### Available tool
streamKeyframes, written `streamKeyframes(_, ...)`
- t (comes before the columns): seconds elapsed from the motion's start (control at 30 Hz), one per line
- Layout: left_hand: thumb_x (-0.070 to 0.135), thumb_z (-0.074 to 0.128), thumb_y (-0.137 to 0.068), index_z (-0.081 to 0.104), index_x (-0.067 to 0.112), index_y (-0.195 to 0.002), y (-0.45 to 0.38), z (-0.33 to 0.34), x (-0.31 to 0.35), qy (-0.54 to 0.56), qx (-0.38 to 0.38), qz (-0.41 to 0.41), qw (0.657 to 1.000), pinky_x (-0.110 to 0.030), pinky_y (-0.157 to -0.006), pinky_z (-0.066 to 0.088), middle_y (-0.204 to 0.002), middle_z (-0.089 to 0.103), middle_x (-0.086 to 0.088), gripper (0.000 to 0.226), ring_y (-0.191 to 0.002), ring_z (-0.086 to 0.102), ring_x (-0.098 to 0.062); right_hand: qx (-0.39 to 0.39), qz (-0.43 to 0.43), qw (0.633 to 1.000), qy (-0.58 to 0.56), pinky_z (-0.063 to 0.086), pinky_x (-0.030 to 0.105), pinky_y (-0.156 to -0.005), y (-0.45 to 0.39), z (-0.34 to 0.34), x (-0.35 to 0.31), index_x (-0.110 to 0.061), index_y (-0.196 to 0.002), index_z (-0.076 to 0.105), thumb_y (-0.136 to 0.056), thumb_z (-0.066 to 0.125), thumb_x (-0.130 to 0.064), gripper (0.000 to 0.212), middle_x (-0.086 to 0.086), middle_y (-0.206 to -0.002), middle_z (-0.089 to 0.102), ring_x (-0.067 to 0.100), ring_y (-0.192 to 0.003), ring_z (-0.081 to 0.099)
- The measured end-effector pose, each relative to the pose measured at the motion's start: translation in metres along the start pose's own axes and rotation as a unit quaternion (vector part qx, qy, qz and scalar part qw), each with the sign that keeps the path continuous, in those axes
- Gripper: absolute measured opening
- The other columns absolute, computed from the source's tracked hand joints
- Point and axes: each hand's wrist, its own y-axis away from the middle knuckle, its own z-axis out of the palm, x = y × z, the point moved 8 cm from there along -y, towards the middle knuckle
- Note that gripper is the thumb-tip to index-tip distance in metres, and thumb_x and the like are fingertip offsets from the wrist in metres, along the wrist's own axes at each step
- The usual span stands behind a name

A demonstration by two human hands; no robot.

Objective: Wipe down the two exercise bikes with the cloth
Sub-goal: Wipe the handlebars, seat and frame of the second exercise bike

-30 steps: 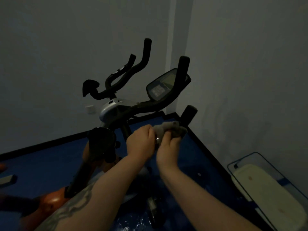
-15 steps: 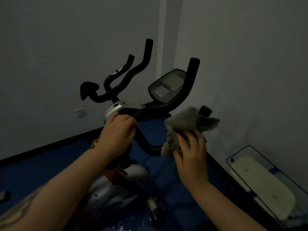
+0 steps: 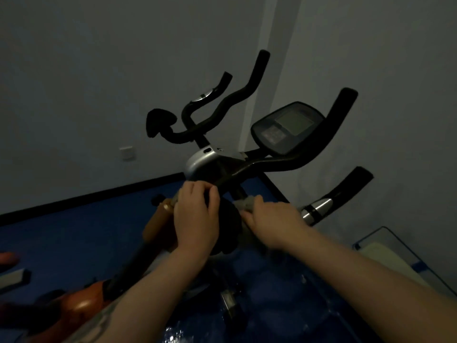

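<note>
I see left hand (image 3: 195,216) curled round black bike post (image 3: 228,226) under handlebar (image 3: 279,164); right hand (image 3: 272,222) grips grey cloth (image 3: 244,203) against post.

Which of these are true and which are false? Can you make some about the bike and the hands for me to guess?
1. The right hand holds the grey cloth. True.
2. The bike's screen is lit up bright green. False: it looks dull and grey.
3. The floor is blue. True.
4. The left hand is up on the tall black handlebar. False: it is low down, by the frame under the handlebars.
5. A white socket sits on the wall. True.
</note>
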Motion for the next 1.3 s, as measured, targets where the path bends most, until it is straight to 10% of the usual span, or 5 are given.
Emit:
streamKeyframes(0.13, 0.028, 0.042, -0.097, 0.052, 0.018, -0.085, 0.001, -0.002, -0.001, -0.007, 0.002, -0.009, 1.0, -0.029, -0.073, 0.035, -0.091, 0.049, 0.002, 0.018, -0.085, 0.049, -0.015, -0.13, 0.066, 0.935, -0.323, 0.043, 0.036, -0.096, -0.043, 0.017, -0.001, -0.013, -0.139, 0.04, -0.099, 0.037, -0.05, 0.055, 0.004, -0.134, 0.053, 0.025, -0.117, 0.053)
streamKeyframes(0.7, 0.033, 0.043, -0.093, 0.065, 0.019, -0.087, -0.001, 0.002, 0.014, -0.081, -0.025, 0.082, 0.993, -0.034, -0.079, 0.034, -0.095, 0.056, 0.0, 0.026, -0.094, 0.046, -0.019, -0.003, -0.138, 0.986, 0.094, 0.044, 0.036, -0.076, 0.03, -0.002, 0.003, -0.017, -0.154, 0.004, -0.097, 0.049, -0.038, 0.076, 0.007, -0.13, 0.045, 0.026, -0.1, 0.055)
streamKeyframes(0.83, 0.033, 0.049, -0.092, 0.066, 0.025, -0.089, -0.001, 0.022, 0.047, -0.107, -0.127, 0.168, 0.972, -0.032, -0.086, 0.031, -0.092, 0.058, 0.007, 0.019, -0.092, 0.052, -0.017, 0.106, -0.198, 0.963, 0.15, 0.038, 0.036, -0.093, 0.06, -0.028, 0.04, -0.018, -0.115, 0.061, -0.082, 0.059, -0.045, 0.044, 0.0, -0.1, 0.062, 0.025, -0.091, 0.059)
streamKeyframes(1.07, 0.032, 0.047, -0.094, 0.064, 0.038, -0.096, -0.002, 0.037, 0.05, -0.194, -0.152, 0.071, 0.967, -0.034, -0.099, 0.018, -0.106, 0.058, 0.013, 0.018, -0.103, 0.05, -0.011, 0.074, -0.039, 0.983, 0.161, 0.03, 0.036, -0.071, 0.029, -0.01, -0.008, -0.017, -0.096, 0.062, -0.094, -0.001, -0.042, 0.068, 0.002, -0.079, 0.063, 0.022, -0.066, 0.053)
streamKeyframes(1.3, 0.032, 0.046, -0.096, 0.062, 0.036, -0.099, 0.001, 0.034, 0.054, -0.205, -0.146, 0.063, 0.966, -0.034, -0.097, 0.022, -0.104, 0.058, 0.012, 0.017, -0.102, 0.05, -0.014, 0.306, -0.04, 0.948, 0.079, 0.039, 0.038, -0.079, 0.053, -0.03, 0.034, -0.015, -0.066, 0.06, -0.088, 0.051, -0.029, 0.028, 0.004, -0.065, 0.056, 0.027, -0.067, 0.052)
